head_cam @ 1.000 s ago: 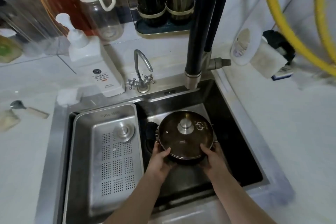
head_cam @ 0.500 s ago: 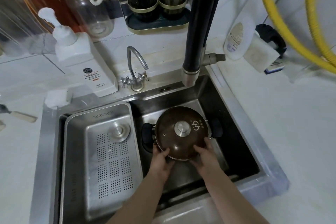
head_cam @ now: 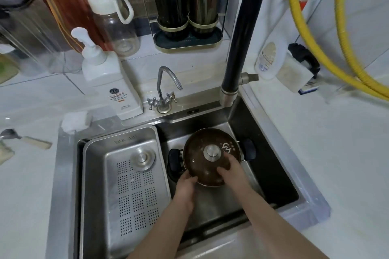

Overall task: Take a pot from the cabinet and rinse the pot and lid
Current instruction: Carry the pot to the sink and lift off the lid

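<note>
Steel sink [head_cam: 273, 153] holds the lidded pot [head_cam: 248, 151]; left hand [head_cam: 186, 189] grips its rim, right hand [head_cam: 232, 171] open on lid [head_cam: 202, 160].

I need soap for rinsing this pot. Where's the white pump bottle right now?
In the head view, the white pump bottle stands on the counter behind the sink's left rear corner, just left of the small chrome tap and in front of the clear water bottle.

Under the right hand [head_cam: 230, 169], the lid [head_cam: 203, 164] looks like brown tinted glass, glossy, with a brushed metal knob [head_cam: 212, 152]. Left of the left hand [head_cam: 185, 188], a matt steel perforated tray [head_cam: 126, 185]. Beyond both, a dull steel sink [head_cam: 271, 166], a chrome tap [head_cam: 165, 90], a white plastic pump bottle [head_cam: 109, 82]
</note>
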Motion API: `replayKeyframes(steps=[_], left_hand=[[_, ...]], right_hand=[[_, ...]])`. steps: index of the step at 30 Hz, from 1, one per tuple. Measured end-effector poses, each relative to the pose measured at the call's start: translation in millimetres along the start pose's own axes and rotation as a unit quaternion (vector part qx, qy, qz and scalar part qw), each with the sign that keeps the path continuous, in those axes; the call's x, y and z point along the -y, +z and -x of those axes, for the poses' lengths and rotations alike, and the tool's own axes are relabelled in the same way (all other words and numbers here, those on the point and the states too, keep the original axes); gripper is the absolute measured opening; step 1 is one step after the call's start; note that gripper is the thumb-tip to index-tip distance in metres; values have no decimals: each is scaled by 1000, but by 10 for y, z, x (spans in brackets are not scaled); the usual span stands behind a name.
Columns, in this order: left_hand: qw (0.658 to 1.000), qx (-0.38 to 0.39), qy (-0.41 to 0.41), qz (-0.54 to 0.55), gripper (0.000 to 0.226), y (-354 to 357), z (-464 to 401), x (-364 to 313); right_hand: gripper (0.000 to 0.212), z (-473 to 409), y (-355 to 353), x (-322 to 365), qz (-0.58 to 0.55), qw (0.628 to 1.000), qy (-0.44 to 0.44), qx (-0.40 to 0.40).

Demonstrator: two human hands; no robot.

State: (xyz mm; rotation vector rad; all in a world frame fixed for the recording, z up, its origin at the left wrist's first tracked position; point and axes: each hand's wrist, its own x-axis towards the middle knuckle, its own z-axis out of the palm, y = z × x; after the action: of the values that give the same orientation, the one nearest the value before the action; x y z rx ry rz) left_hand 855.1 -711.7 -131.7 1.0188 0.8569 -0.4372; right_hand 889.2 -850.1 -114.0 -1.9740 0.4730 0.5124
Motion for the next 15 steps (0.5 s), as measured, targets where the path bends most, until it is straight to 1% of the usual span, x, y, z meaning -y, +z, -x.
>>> replayKeyframes(steps=[1,3,6,8,15], left_hand=[[1000,-2,15,-16,42,-4,-8,-26],[998,-4,36,-42,46,0,-38,-84],[996,-17,49,-66,51,2,-119,-131],[996,-27,49,-68,51,4,-144,-151],[998,-38,42,-42,48,9,-146,-230]], right_hand=[[59,-49,13,46,63,997,-44,-1],[59,-170,47,110,165,980,-116,1],[59,-360,109,108,287,941,-176,12],[58,-435,147,78,324,926,-193,19],[50,-560,205,100,355,914,-195,-16]])
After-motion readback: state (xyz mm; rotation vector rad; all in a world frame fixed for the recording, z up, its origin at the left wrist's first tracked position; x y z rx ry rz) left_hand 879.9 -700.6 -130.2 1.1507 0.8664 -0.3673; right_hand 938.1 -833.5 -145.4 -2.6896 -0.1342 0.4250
